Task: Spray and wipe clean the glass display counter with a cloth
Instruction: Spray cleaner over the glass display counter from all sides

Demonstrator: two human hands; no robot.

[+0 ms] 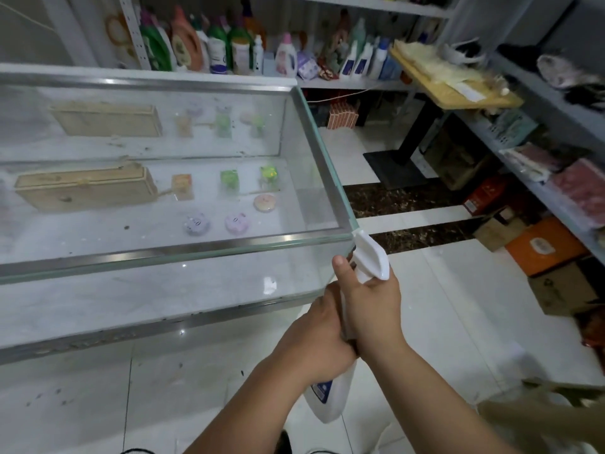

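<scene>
Currently both hands are on the one spray bottle (330, 398), held just off the near right corner of the glass display counter (163, 253). Right hand (370, 306) is clenched round the neck under the white trigger head (371, 257), fingers mostly hidden behind it. One digit (339, 262) sticks up beside the head; can't tell if anything is on the trigger. Left hand (314, 335) wraps the bottle body just below, touching the right hand.

Bottle's long axis runs from near the person up and away, nozzle end on top, tip right at the counter corner. Key relation: the glass surface lies left and ahead of the nozzle, so the head likely needs swinging left over the top before spraying. Counter's long axis runs left-right; right hand is nearer it.

Count: one bottle, one counter, two hands, no cloth clearly in view, none in either hand. Under the glass: one long tan box (85, 191) in the near row, six small coloured items beside it. Far row is blurred, maybe a reflection.
</scene>
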